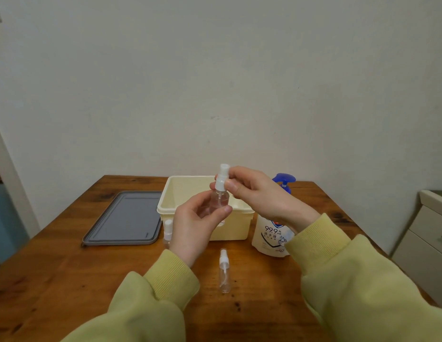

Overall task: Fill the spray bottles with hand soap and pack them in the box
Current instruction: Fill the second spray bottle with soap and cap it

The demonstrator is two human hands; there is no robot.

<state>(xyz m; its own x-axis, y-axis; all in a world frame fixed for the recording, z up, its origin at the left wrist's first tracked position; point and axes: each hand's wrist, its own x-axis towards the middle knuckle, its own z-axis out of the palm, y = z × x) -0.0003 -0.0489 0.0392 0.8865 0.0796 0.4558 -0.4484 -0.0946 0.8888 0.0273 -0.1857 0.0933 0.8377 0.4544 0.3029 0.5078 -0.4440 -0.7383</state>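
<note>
Clear plastic with a white spray head, the held spray bottle (220, 197) is upright in the air just in front of the box (184, 191), above the surface (67, 280). The left hand (197, 225) has its fingers and thumb curled round the bottle's body, and the right hand (259, 193) pinches the white head from the right. Whether there is liquid inside I cannot tell.

Behind them the cream box is open. Only bare inner wall shows, and the hands cover its right part. Its grey lid (126, 218) lies flat just left of it.

A second spray bottle (224, 272) is on the surface nearer the person, between the two yellow-green sleeves and apart from both hands. A third spray bottle (167, 232) is half hidden behind the left hand, beside the box's front corner. The hand soap bottle (270, 234), white with a blue pump, stands just right of the box, partly covered by the right wrist.
</note>
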